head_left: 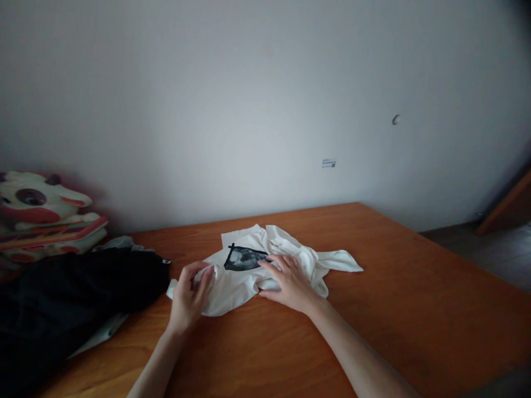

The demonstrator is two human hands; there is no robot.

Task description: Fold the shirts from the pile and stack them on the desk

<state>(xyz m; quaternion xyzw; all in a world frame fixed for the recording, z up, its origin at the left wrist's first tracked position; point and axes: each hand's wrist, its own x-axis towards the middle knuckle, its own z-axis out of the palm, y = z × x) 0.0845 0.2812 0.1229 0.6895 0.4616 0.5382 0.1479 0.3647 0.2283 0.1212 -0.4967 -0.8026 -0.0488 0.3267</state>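
Observation:
A white T-shirt (232, 296) with a dark printed picture lies crumpled on the wooden tabletop (257, 354). At its left side, my left hand (191, 293) has its fingers curled round a bunched bit of the fabric. My right hand (288, 282) rests on the shirt's middle with fingers spread, covering the right end of the print. Folds pile up beyond the right hand, and one narrow part of the shirt stretches out to the right.
Black clothing (83, 293) is heaped on the left, with some pale cloth under it. Behind it stands a cow-shaped toy keyboard (50, 221). A white wall (249, 110) borders the table's far edge. The table's right edge drops to a grey floor (489, 251).

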